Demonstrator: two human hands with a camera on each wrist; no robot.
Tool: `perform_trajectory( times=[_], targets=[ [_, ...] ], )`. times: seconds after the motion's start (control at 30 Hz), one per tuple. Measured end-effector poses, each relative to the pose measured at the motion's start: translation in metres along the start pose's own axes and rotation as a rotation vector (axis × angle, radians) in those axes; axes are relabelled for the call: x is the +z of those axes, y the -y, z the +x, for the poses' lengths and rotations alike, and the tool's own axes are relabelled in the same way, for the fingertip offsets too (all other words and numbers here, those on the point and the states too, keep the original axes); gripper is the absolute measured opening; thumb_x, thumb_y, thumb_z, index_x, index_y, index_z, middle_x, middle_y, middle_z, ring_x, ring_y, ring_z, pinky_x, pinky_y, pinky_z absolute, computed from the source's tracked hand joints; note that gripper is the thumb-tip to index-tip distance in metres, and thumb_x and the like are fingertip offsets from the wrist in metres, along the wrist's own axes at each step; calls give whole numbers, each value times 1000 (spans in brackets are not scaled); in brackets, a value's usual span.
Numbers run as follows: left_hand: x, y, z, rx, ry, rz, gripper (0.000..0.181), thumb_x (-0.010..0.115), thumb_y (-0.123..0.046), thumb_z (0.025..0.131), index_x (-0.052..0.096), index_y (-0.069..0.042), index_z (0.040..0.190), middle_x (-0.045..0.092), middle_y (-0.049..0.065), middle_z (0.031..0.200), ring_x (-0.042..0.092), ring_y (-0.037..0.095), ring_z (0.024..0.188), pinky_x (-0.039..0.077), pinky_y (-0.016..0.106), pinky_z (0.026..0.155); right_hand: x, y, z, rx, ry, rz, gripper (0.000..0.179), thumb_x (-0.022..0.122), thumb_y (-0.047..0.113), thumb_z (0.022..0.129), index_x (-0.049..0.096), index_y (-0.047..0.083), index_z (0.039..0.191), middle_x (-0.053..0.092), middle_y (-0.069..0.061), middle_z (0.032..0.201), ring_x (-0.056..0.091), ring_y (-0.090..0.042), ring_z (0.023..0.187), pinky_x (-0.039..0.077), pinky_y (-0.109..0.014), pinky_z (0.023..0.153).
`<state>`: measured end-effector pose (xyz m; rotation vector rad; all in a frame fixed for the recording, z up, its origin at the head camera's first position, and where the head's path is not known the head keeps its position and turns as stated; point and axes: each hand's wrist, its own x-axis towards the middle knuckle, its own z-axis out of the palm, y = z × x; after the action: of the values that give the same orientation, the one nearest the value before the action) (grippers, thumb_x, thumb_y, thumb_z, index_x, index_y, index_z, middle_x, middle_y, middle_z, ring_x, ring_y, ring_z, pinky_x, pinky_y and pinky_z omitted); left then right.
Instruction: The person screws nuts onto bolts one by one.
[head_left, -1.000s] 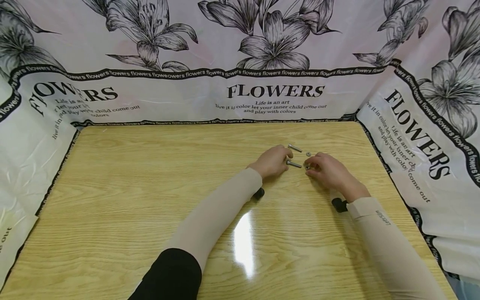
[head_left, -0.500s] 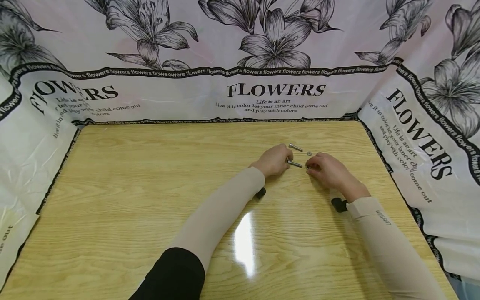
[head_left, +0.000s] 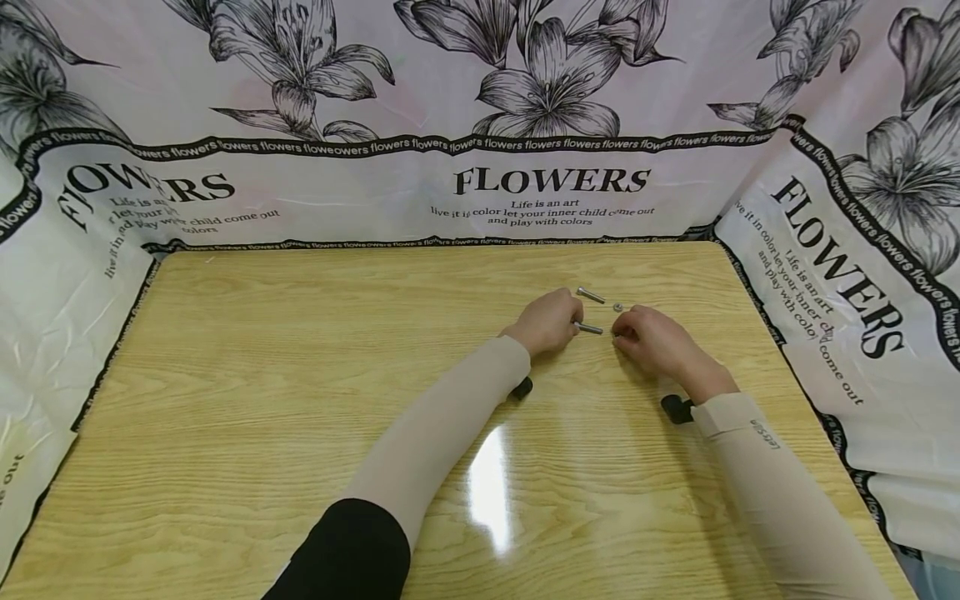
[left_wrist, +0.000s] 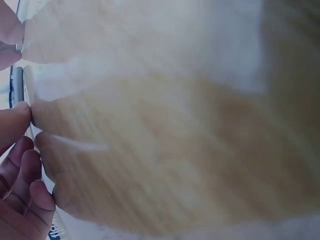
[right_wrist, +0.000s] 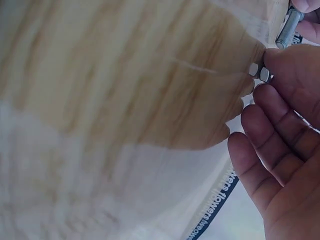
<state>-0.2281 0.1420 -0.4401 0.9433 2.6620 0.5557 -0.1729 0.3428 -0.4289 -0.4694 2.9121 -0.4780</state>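
My left hand (head_left: 549, 322) pinches a metal bolt (head_left: 590, 328) near its head, the shank pointing right toward the other hand. In the left wrist view, the bolt's shank (left_wrist: 20, 82) sticks out past the fingertips. A small hex nut (right_wrist: 265, 75) sits between thumb and index finger of my right hand (head_left: 663, 346), a short gap from the bolt's end. From the head view that nut is mostly hidden by the fingers. Just beyond the hands, a second bolt (head_left: 591, 295) lies on the table, with another nut (head_left: 618, 307) to its right.
The glossy wood-grain table (head_left: 300, 375) extends left and toward the front. A white flower-printed curtain (head_left: 375, 196) hangs along the back and both sides. Black wrist cameras sit under each wrist.
My left fingers have closed over the bolt's head, which showed a second ago. My right fingers have tightened around the nut, hiding more of it. The loose bolt and nut have stayed put.
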Motion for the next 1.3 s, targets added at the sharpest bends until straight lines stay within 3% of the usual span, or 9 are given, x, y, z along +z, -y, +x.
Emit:
perform_trajectory(
  times=[0.37,0.8,1.03,1.3],
  targets=[
    [2,-1,-4,-7,7,14,16,55,-23,98,63,-15,110,55,-4,104,53,9,94,46,23,82,-2,3,0,25,40,19,21,59,11,93,66,-1,108,62,-13,100,60,-28,92,48,-48,83],
    [-2,-3,-14,26,-7,-44,14,56,-20,97,65,-16,108,62,-6,106,57,8,99,46,23,85,-2,3,-5,22,-11,30,22,59,15,94,66,2,110,65,-14,103,61,-29,93,48,-48,82],
    [-6,0,-26,54,-64,-80,14,58,-20,97,66,-17,107,64,-6,105,58,8,98,47,25,84,-1,9,-5,11,-31,28,23,59,14,94,65,0,111,66,-13,100,61,-27,89,48,-46,79],
    [-8,1,-44,61,-57,-166,15,58,-21,97,65,-17,109,62,-7,102,56,6,90,46,23,79,0,13,-10,12,-66,64,21,59,13,93,65,0,109,66,-13,98,61,-26,86,49,-45,76]
  ],
)
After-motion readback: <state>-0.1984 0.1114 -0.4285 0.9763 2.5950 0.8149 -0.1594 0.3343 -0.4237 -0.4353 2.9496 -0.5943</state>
